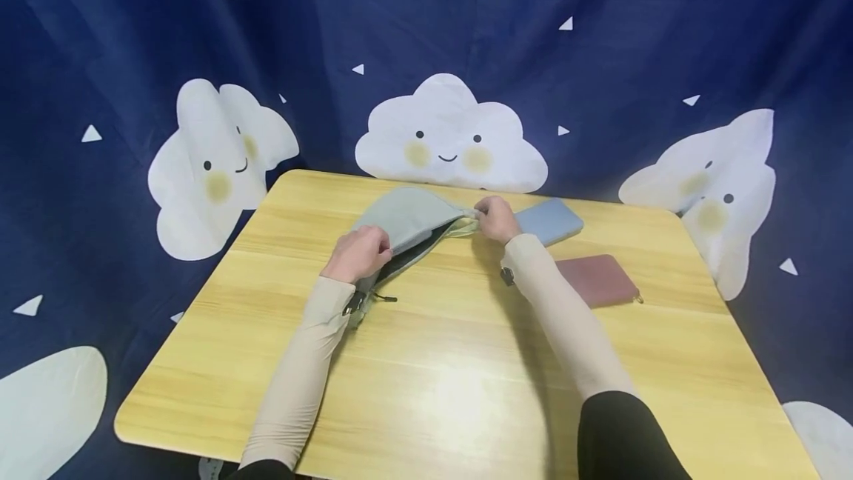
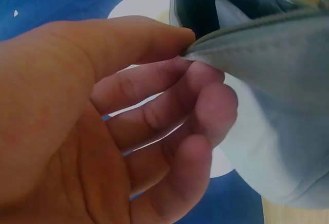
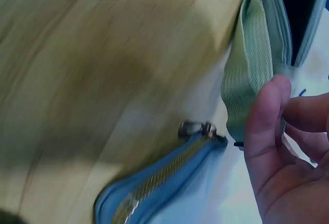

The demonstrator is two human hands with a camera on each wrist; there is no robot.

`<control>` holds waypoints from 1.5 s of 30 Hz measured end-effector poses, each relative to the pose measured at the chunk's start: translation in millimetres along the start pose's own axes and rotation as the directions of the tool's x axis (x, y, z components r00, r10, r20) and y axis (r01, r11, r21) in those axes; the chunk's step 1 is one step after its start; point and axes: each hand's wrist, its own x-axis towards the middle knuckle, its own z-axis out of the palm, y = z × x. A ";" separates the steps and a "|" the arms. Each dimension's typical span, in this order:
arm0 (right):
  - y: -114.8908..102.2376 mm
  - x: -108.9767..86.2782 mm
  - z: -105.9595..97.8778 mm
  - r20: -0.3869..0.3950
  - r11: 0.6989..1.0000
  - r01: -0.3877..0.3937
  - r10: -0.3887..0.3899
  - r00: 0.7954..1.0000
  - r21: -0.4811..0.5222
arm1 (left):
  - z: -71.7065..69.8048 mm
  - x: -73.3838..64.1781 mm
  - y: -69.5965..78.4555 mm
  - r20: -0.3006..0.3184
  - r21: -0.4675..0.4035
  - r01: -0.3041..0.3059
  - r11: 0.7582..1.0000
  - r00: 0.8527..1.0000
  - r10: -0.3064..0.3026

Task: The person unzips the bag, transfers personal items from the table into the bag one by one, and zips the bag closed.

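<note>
A pale grey-green bag (image 1: 403, 215) lies toward the back of the table, its zipped mouth gaping with a dark inside. My left hand (image 1: 360, 253) pinches the zipper edge of that mouth; in the left wrist view the thumb (image 2: 149, 39) presses it against the forefinger. At the opposite end of the opening, beside the woven strap (image 3: 252, 64), my right hand (image 1: 497, 219) pinches the bag's corner between thumb and fingers. A blue zip wallet (image 1: 550, 221) lies just right of this hand, its zipper (image 3: 159, 178) showing in the right wrist view.
A dusty-pink wallet (image 1: 597, 280) lies near the right forearm. A black-tipped cord (image 1: 386, 298) hangs out by the left wrist. The wooden table (image 1: 426, 384) backs onto a dark blue curtain (image 1: 320, 28) printed with clouds.
</note>
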 end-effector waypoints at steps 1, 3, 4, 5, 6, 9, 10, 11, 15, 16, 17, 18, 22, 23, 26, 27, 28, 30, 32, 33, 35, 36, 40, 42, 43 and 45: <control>0.7 -1.9 -1.5 0.001 1.000 -0.005 0.005 1.000 0.013 | -0.6 -0.5 -1.2 -0.004 -0.002 0.000 1.000 1.000 0.000; 1.8 -5.3 -3.8 0.009 0.998 -0.019 0.018 1.000 0.057 | -1.5 -1.5 -2.8 -0.006 -0.004 -0.007 1.000 1.000 0.007; 2.2 -6.8 -4.6 0.010 0.997 -0.022 0.021 1.000 0.068 | -1.8 -1.9 -3.3 -0.003 -0.005 -0.014 1.000 1.000 0.014; 2.7 -8.3 -5.3 0.011 0.997 -0.026 0.025 1.000 0.072 | -1.9 -2.2 -3.5 0.000 -0.008 -0.021 1.000 1.000 0.021; 3.2 -9.6 -5.6 0.012 0.996 -0.032 0.031 0.999 0.080 | -2.0 -2.5 -3.6 0.003 -0.011 -0.029 1.000 1.000 0.029; 5.1 -13.2 -6.8 0.020 0.995 -0.043 0.041 0.999 0.092 | -1.9 -3.3 -3.2 0.008 -0.015 -0.037 0.999 0.999 0.037; 5.9 -14.1 -7.2 0.022 0.994 -0.045 0.043 0.999 0.095 | -1.9 -3.5 -2.7 0.009 -0.016 -0.039 0.999 0.999 0.039; 7.2 -14.4 -7.5 0.024 0.994 -0.049 0.047 0.999 0.099 | -1.6 -3.7 -2.3 0.009 -0.015 -0.044 0.999 0.999 0.044; 10.5 -16.7 -11.0 -0.002 0.992 -0.059 0.060 0.998 0.108 | 1.0 -4.1 0.9 0.004 -0.022 -0.071 0.997 0.997 0.071; 11.1 -16.9 -11.9 -0.014 0.992 -0.063 0.065 0.998 0.108 | 1.9 -4.1 1.9 0.001 -0.026 -0.079 0.997 0.997 0.079; 11.3 -17.7 -12.8 -0.027 0.992 -0.063 0.066 0.997 0.107 | 2.8 -4.0 2.7 -0.002 -0.031 -0.085 0.996 0.996 0.085; 11.1 -19.3 -13.5 -0.050 0.994 -0.057 0.062 0.997 0.096 | 3.4 -3.9 3.5 -0.005 -0.038 -0.088 0.995 0.996 0.088; 11.8 -24.9 -7.0 -0.188 0.996 0.003 0.014 0.982 0.094 | 4.0 -3.6 5.3 -0.011 -0.053 -0.089 0.995 0.996 0.089; 10.7 -27.3 -3.6 -0.230 0.993 0.030 -0.003 0.973 0.113 | 3.9 -3.5 5.4 -0.010 -0.056 -0.086 0.995 0.996 0.085; 4.8 -35.0 9.0 -0.270 0.965 0.108 -0.041 0.962 0.237 | 3.2 -3.1 5.9 -0.014 -0.058 -0.074 0.996 0.997 0.074; 1.8 -38.0 13.8 -0.237 0.951 0.121 -0.052 0.970 0.285 | 2.8 -2.9 6.1 -0.017 -0.060 -0.070 0.996 0.997 0.069; -1.6 -40.8 18.8 -0.184 0.933 0.119 -0.058 0.981 0.340 | 2.4 -2.6 6.5 -0.019 -0.062 -0.067 0.996 0.998 0.066; -7.4 -46.5 28.8 -0.036 0.898 0.064 -0.053 0.998 0.436 | 1.8 -2.1 7.0 -0.027 -0.064 -0.063 0.996 0.998 0.061; -12.0 -51.1 39.0 0.102 0.861 -0.025 -0.032 0.994 0.508 | 1.7 -1.7 7.8 -0.033 -0.065 -0.061 0.996 0.998 0.059; -13.3 -52.7 43.7 0.148 0.843 -0.067 -0.015 0.989 0.534 | 2.1 -1.7 8.1 -0.034 -0.066 -0.062 0.996 0.998 0.060; -15.2 -56.0 51.2 0.205 0.785 -0.143 0.021 0.979 0.603 | 3.1 -1.3 8.6 -0.033 -0.069 -0.064 0.996 0.998 0.062; -15.3 -57.1 54.2 0.223 0.752 -0.174 0.037 0.974 0.636 | 3.7 -1.3 8.9 -0.033 -0.070 -0.064 0.995 0.998 0.062; -14.8 -58.8 60.7 0.281 0.600 -0.257 0.056 0.958 0.757 | 5.1 -0.5 10.0 -0.031 -0.073 -0.065 0.995 0.998 0.062; -14.5 -58.6 61.5 0.294 0.532 -0.276 0.053 0.954 0.801 | 5.0 0.2 10.8 -0.033 -0.069 -0.064 0.996 0.998 0.062; -14.7 -58.6 61.3 0.297 0.497 -0.282 0.049 0.954 0.821 | 4.7 0.7 11.2 -0.034 -0.068 -0.065 0.996 0.997 0.063; -15.3 -58.9 60.6 0.290 0.450 -0.279 0.045 0.956 0.848 | 4.2 1.8 12.4 -0.037 -0.065 -0.066 0.996 0.997 0.064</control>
